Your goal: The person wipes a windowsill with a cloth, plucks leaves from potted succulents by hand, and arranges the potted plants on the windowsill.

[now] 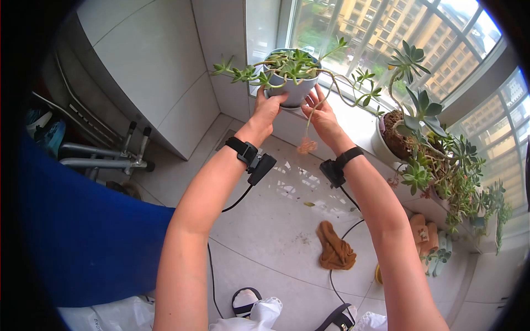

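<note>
Grips a white pot (299, 91) of trailing succulents (292, 66) at the left end of the windowsill (358, 117). Clasps the pot's left wall with the left hand (266, 112), thumb along the front. Holds its lower right side with the fingers of the right hand (323, 117). Cannot tell any contact between pot and windowsill. Wears a black strap (237, 145) on each wrist. Has more potted succulents (424, 114) farther right along the windowsill, and on the floor (265, 231) below the windowsill a crumpled brown cloth (335, 249) and slippers (422, 234).
</note>
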Demonstrator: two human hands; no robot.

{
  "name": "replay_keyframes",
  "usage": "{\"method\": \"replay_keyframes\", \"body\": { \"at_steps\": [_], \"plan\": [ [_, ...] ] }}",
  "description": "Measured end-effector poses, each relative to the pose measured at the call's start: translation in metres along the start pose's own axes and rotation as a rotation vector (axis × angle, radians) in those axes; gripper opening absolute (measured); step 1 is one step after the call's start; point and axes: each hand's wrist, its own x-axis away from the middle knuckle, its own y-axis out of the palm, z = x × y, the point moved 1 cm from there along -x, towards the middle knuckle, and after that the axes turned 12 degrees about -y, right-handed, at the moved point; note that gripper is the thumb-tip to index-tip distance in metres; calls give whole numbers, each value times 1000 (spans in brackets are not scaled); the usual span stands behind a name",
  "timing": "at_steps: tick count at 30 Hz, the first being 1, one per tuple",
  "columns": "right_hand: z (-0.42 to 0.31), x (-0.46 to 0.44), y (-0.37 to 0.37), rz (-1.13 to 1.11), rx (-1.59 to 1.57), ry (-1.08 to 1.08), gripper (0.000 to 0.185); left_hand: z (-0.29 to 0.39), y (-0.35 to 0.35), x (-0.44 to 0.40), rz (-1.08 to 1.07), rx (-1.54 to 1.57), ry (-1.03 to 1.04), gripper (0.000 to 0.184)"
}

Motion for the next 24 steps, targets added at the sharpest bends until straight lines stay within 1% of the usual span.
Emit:
{"method": "replay_keyframes", "body": {
  "at_steps": [4,7,10,14,19,24],
  "plan": [
    [4,-6,-8,34,62,9,96,0,-4,-11,-80,38,25,63],
    [7,-12,-11,55,97,-15,95,2,-4,-14,-110,31,6,55],
    [2,-11,-10,28,105,-36,95,4,-3,-19,-147,51,-25,50],
    [-4,-9,-6,15,121,-11,97,2,-6,-18,-144,26,-21,55],
    [1,-3,-26,3,151,15,100,-7,1,-2,-171,-9,-50,64],
    [-2,4,-34,-49,143,-18,106,-8,6,12,-193,4,-69,64]
  ]
}}
